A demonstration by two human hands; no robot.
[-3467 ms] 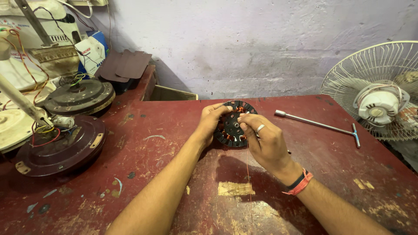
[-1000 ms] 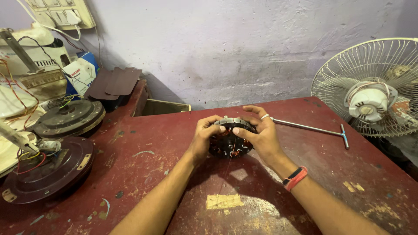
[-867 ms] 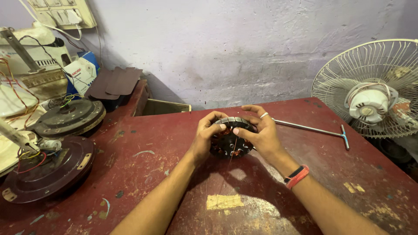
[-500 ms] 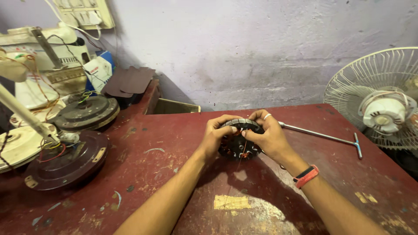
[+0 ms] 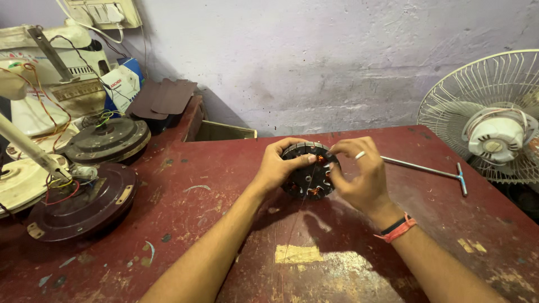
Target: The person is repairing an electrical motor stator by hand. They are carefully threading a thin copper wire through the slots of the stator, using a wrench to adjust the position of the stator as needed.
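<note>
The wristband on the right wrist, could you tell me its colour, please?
The wristband is red-orange with a black band beside it, seen in the head view.

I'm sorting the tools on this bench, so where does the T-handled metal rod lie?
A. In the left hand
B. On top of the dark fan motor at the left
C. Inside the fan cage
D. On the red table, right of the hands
D: the T-handled rod lies flat on the red table, just beyond the right hand, untouched.
</note>
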